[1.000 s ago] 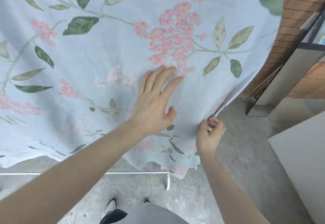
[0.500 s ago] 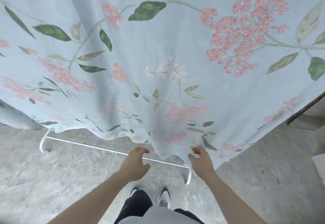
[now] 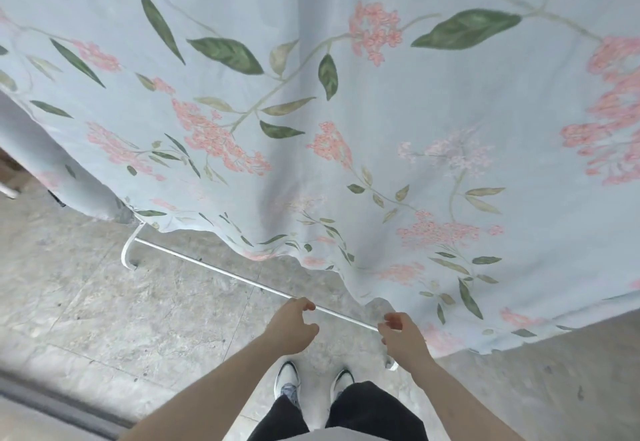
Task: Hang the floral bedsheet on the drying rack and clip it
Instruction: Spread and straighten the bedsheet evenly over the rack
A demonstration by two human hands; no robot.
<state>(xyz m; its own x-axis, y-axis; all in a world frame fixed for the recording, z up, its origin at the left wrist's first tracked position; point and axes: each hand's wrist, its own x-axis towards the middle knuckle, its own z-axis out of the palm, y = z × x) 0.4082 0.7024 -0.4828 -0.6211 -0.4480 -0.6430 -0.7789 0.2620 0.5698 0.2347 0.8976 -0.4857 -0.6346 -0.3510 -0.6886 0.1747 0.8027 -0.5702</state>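
Bedsheet point(image 3: 346, 111), pale blue with pink flower clusters and green leaves, hangs draped in front of the person and fills the upper part of the view, its wavy bottom hem falling just above the floor point(image 3: 104, 302). Whatever carries the sheet at the top is out of sight, so how it sits on the rack cannot be told; no clip shows. Below the hem, a thin white rack bar point(image 3: 214, 269) runs along the floor from a curved white foot point(image 3: 126, 257) under the sheet's left part toward another white foot point(image 3: 391, 366) under its lowest fold. The left hand point(image 3: 292, 328) hangs just below the hem and left of that fold, over the bar, fingers loosely curled and holding nothing, apart from the cloth. The right hand point(image 3: 403, 336) sits right at the lowest point of the hem, fingers curled with their tips next to the cloth edge; whether it pinches the sheet or only hovers beside it cannot be told. Under the hands, below the sheet, stand two white shoes point(image 3: 287, 381) and dark trousers point(image 3: 363, 413) on grey stone tiles.
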